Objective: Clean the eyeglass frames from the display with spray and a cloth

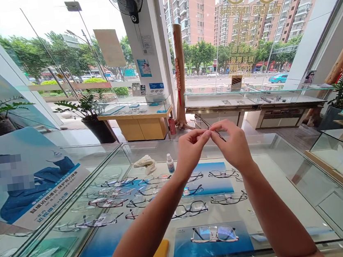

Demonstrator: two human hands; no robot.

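Note:
Both of my hands are raised over the glass display case (273, 150), fingertips meeting in front of me. My left hand (190, 148) is closed in a pinch on a pair of glasses (203, 121), of which only thin dark parts stick out past the fingers. My right hand (232, 143) pinches the same glasses from the other side. Fingers hide the rest of them. Below, several eyeglasses (188, 210) lie in rows. A silver-rimmed pair (214, 234) sits closest to me on a blue card (185, 248).
Behind my hands are a small white bottle (170, 163) and a crumpled cloth (145, 164). A yellow case (160, 251) lies by my left forearm. On the left stands a poster board (40, 176). Further off are more display cases (142, 125) and a potted plant (97, 128).

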